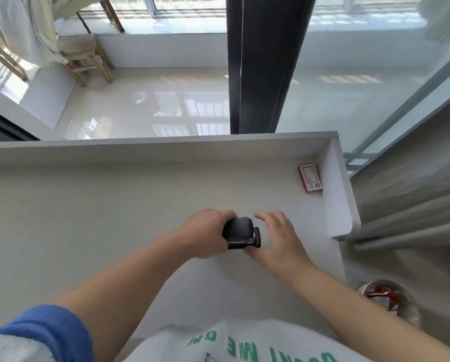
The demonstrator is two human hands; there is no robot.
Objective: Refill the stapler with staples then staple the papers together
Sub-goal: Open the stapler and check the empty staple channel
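A black stapler with a shiny metal strip along its side is held just above the white desk. My left hand wraps around its left end and grips it. My right hand hovers at the stapler's right end with fingers spread, its thumb under the tip; whether it touches is unclear. A small red and white box, perhaps of staples, lies in the far right corner of the desk. No papers are visible.
The desk has a raised white back wall and a right side panel. Grey curtains hang to the right. A bin with a clear bag sits on the floor at the lower right. A wooden stool stands beyond the desk.
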